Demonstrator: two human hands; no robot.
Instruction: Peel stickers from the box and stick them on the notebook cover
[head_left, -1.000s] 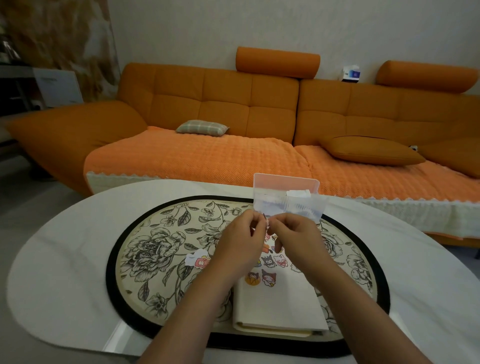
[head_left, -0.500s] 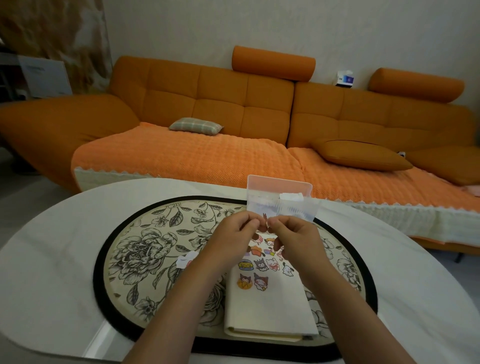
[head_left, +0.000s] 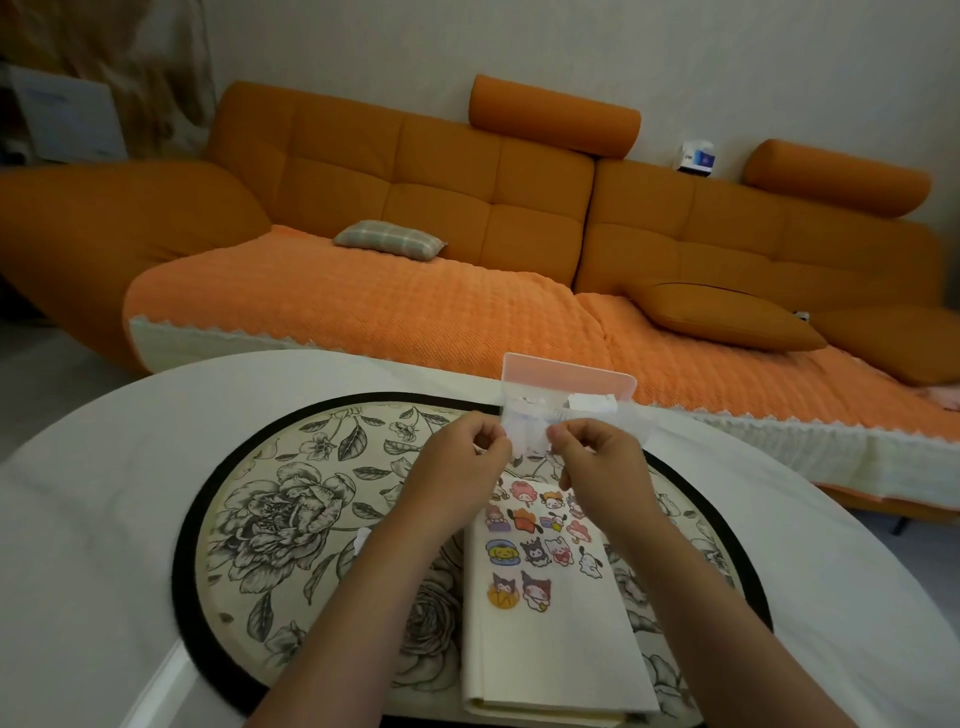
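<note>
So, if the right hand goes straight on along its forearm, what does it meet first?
Probably the clear sticker box just beyond the right hand; depth is unclear, so it could pass above it.

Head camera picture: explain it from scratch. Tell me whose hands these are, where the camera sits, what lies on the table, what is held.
No machine here: a person works with bare hands. The only camera is worn on the head, looking forward and down, so both forearms reach in from below. The left hand and right hand together pinch a small pale slip, probably a sticker, though too blurred to be sure. Just behind stands a clear plastic box with a pink lid. Below the hands lies a cream notebook, its cover carrying colourful cartoon stickers. It rests on a round flowered mat with a black rim, on a white table. An orange sofa stands beyond.
</note>
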